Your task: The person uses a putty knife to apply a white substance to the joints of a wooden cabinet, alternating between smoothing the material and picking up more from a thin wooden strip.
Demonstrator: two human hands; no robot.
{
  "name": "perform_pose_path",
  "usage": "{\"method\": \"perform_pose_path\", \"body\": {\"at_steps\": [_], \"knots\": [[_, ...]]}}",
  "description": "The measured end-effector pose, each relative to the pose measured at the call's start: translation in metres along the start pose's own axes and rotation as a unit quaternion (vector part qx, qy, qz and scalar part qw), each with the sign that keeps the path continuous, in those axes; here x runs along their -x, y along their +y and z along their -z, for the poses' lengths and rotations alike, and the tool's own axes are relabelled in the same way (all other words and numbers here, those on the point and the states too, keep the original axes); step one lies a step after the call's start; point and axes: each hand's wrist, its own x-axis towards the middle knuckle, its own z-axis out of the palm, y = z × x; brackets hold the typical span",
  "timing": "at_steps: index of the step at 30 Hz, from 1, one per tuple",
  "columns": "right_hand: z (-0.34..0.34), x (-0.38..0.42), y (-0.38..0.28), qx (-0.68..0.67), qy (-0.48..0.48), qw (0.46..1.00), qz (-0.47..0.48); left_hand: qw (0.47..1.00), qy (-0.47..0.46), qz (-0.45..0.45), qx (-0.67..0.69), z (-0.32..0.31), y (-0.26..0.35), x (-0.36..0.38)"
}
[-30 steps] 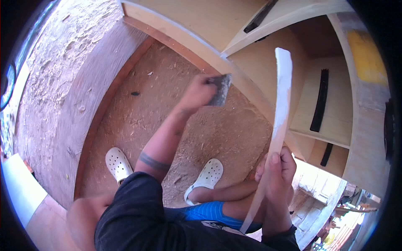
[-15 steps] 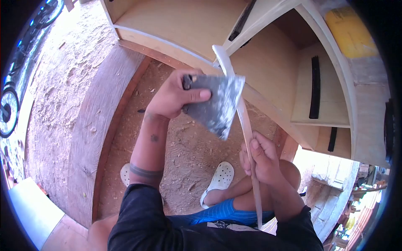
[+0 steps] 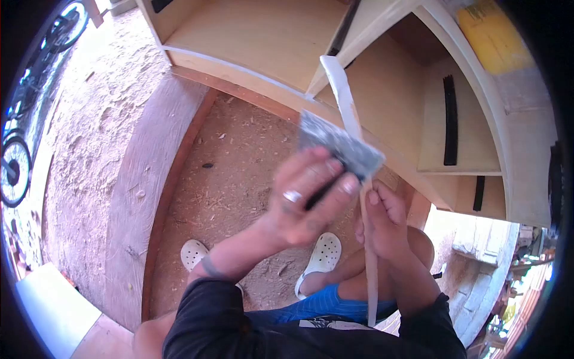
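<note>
Here's the cabinet [image 3: 233, 67], its open front towards the person, and the wooden strip [image 3: 372, 269] stands up in front of it, top end showing across the upright between two compartments; whether it touches the cabinet, I can't tell. White coats the strip's upper part, bare wood below. The right hand [image 3: 387, 221] has it, fingers closed around the strip, thumb on top, just in front of the cabinet's lower edge.

And the left hand [image 3: 308, 203], a little blurred, grips a scraper [image 3: 350, 143], fingers narrow about the handle, a ring on one finger. The blade, smeared white, lies across the strip in view, before the cabinet's bottom rail; contact between the two is hard to judge.

Now into the cabinet! The wide compartment [image 3: 251, 30] on its left shows pale bare boards. The deep compartment [image 3: 388, 78] on its right has a long black strip [image 3: 450, 122] upright on the inner wall. Beneath that, a small compartment [image 3: 463, 188] holds a shorter black strip [image 3: 479, 192]. On the cabinet's outer right side, a yellow patch [image 3: 493, 36].

Out in front of the cabinet, white clogs [image 3: 326, 251] on the dirt floor [image 3: 239, 161]; left of it, a long plank [image 3: 149, 179].
</note>
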Motion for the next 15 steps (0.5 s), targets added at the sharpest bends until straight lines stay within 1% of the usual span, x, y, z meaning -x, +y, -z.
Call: {"method": "perform_pose_path", "body": {"at_steps": [2,5,6,9,10,12,13,14,15], "knots": [[0.005,0.002,0.003,-0.04,-0.044,0.998,0.033,0.998,-0.051,-0.01,0.022,-0.018,0.001,0.029],[0.01,0.0,0.0,-0.061,0.017,0.997,0.049,0.991,-0.11,0.059,0.048,-0.035,-0.02,0.067],[0.013,-0.001,0.002,-0.049,0.012,0.995,0.085,0.989,-0.118,0.082,0.033,-0.031,-0.026,0.063],[0.017,0.002,0.004,0.012,0.02,0.996,0.088,0.995,-0.035,0.093,0.024,-0.023,-0.02,0.042],[0.014,0.003,0.005,0.009,0.029,0.997,0.075,0.998,-0.023,0.057,0.027,-0.014,-0.014,0.026],[0.008,0.002,0.003,0.005,0.04,0.998,0.057,0.998,-0.026,0.021,0.062,-0.008,-0.001,0.012],[0.007,0.002,0.002,-0.001,0.026,0.998,0.058,0.996,-0.026,-0.001,0.079,-0.007,0.003,0.008],[0.007,0.003,0.001,-0.006,0.016,0.998,0.061,0.995,-0.056,-0.007,0.087,-0.009,0.0,0.013],[0.008,0.005,-0.001,-0.012,0.011,0.997,0.069,0.991,-0.083,0.068,0.083,-0.014,-0.005,0.03]]}}
